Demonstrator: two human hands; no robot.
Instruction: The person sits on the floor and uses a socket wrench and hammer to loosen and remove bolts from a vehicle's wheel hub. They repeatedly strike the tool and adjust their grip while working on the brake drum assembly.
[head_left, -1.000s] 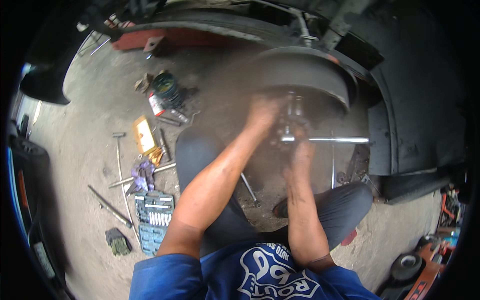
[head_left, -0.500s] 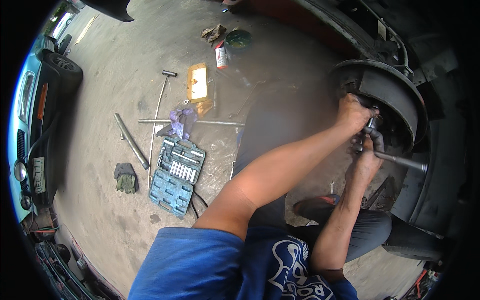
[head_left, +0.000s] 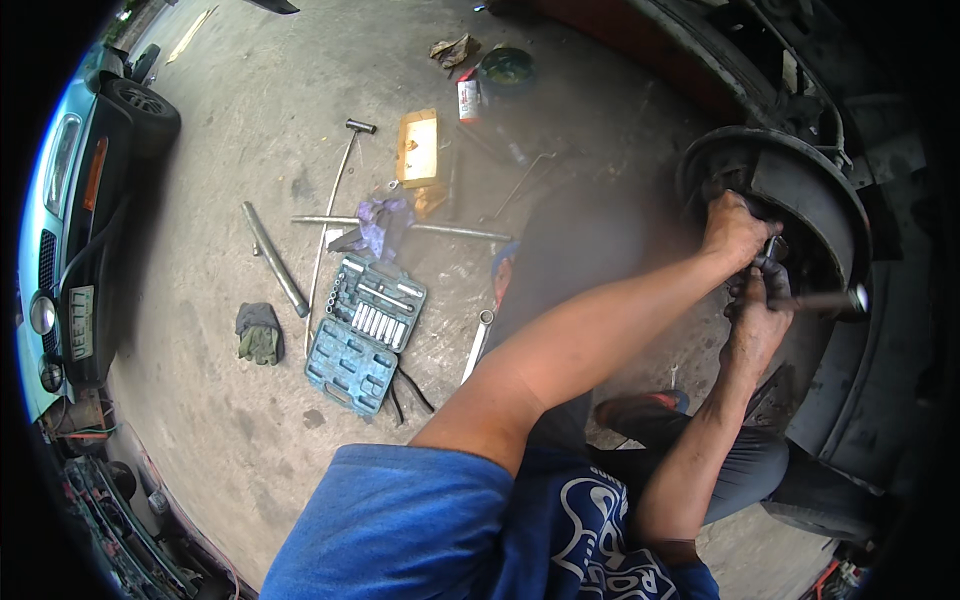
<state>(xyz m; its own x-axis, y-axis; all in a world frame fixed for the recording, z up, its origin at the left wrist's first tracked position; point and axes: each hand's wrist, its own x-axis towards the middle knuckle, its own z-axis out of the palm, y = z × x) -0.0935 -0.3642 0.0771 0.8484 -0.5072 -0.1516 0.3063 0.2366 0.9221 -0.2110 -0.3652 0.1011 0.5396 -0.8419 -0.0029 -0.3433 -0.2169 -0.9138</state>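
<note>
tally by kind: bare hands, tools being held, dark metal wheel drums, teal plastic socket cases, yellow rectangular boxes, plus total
Bare hands, left hand and right hand: 2
Silver metal bar tool, held: 1
Dark metal wheel drum: 1
Open teal plastic socket case: 1
Yellow rectangular box: 1
Total: 6

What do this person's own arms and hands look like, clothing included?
The left arm and right arm emerge bare from a blue shirt with white print on its front. The left sleeve is short, plain and loose; little of the right sleeve shows. The left hand and right hand wear no gloves, and the right looks smudged.
</note>
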